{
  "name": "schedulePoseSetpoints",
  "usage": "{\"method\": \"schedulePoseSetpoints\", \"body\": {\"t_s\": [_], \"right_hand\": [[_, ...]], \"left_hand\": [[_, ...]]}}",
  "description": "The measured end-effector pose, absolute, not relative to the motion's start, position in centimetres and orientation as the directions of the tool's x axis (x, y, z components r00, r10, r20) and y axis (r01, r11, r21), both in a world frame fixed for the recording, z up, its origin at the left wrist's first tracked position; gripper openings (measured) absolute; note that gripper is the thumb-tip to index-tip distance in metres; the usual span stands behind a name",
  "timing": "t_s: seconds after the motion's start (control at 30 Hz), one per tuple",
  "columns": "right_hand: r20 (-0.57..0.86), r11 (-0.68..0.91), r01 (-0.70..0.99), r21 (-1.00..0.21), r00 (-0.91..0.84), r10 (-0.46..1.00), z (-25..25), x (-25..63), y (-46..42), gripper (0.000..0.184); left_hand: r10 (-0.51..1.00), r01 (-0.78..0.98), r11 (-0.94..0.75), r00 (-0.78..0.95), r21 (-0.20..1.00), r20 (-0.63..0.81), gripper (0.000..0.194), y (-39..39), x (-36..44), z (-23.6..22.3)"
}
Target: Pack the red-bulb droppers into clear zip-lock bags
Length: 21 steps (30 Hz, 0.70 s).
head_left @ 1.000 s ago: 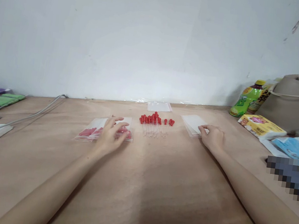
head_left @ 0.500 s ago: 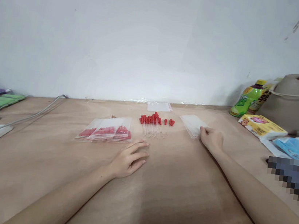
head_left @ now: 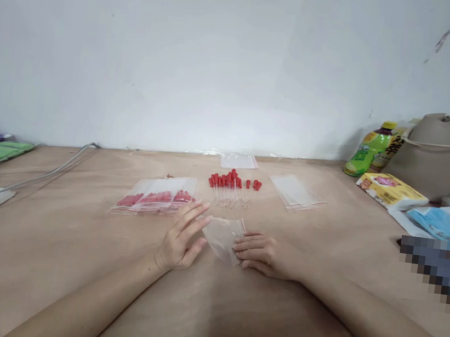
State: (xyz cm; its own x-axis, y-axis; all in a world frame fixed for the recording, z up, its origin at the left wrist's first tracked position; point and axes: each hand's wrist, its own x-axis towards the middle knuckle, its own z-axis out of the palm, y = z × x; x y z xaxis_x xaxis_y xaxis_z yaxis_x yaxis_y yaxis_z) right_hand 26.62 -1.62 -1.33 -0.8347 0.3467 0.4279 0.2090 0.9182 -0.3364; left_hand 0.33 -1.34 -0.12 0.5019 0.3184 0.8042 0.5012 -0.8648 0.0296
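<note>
Clear plastic bag [head_left: 219, 237] lies between the fingers of the two hands, its red-striped edge toward the right. The right hand [head_left: 267, 255] has its fingers bent close together over that edge, touching it — whether they pinch the plastic or only press on it, I cannot tell. The left hand [head_left: 183, 236] holds nothing; its fingers are spread wide, the thumb well apart, with the tips just beside the bag's left edge.

Just beyond the left fingertips, to their left, overlapping bags of red-ended pieces [head_left: 154, 199] lie on the worktop [head_left: 75, 237]. Ahead of both sets of fingers is a cluster of red-bulbed droppers [head_left: 229, 183], a few lying slightly apart on its right side. Farther ahead, near the wall [head_left: 181, 63], lies a single flat bag [head_left: 237, 161]. Ahead and to the right of the right fingers is a stack of flat bags [head_left: 294, 191]; well beyond it stands a green bottle [head_left: 368, 152].
</note>
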Motion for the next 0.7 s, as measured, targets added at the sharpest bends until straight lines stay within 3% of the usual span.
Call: {"method": "schedulePoseSetpoints", "body": {"t_s": [0.2, 0.27, 0.37, 0.43, 0.53, 0.6, 0.7], "right_hand": [[0.37, 0.851, 0.228, -0.473, -0.826, 0.426, 0.1, 26.5, -2.1, 0.022], [0.339, 0.829, 0.246, -0.503, -0.826, 0.451, 0.5, 26.3, -2.1, 0.02], [0.284, 0.738, 0.28, -0.613, -0.794, 0.538, 1.3, 26.4, -0.7, 0.023], [0.273, 0.612, 0.386, -0.69, -0.643, 0.715, 1.8, 26.9, 1.7, 0.027], [0.256, 0.284, 0.642, -0.712, -0.14, 0.957, 2.3, 27.8, 6.4, 0.018], [0.143, 0.029, 0.68, -0.733, 0.113, 0.983, 2.3, 28.2, 9.1, 0.014], [0.046, -0.13, 0.657, -0.743, 0.244, 0.969, 1.5, 28.0, 11.8, 0.013]], "left_hand": [[0.236, 0.302, -0.951, 0.555, 0.071, 0.797, 0.036, -3.2, 1.1, 1.6], [0.341, 0.332, -0.932, 0.654, 0.149, 0.675, 0.029, -4.0, 1.8, 2.1], [0.588, 0.55, -0.808, 0.737, 0.21, 0.332, 0.029, -4.5, 2.6, 2.0], [0.63, 0.596, -0.776, 0.747, 0.207, 0.214, 0.038, -4.0, 2.6, 1.4], [0.625, 0.581, -0.774, 0.765, 0.254, 0.156, 0.044, -3.0, 2.3, 0.5], [0.624, 0.571, -0.772, 0.766, 0.28, 0.157, 0.044, -2.4, 2.1, 0.2], [0.627, 0.563, -0.768, 0.756, 0.305, 0.185, 0.043, -2.3, 2.1, 0.2]]}}
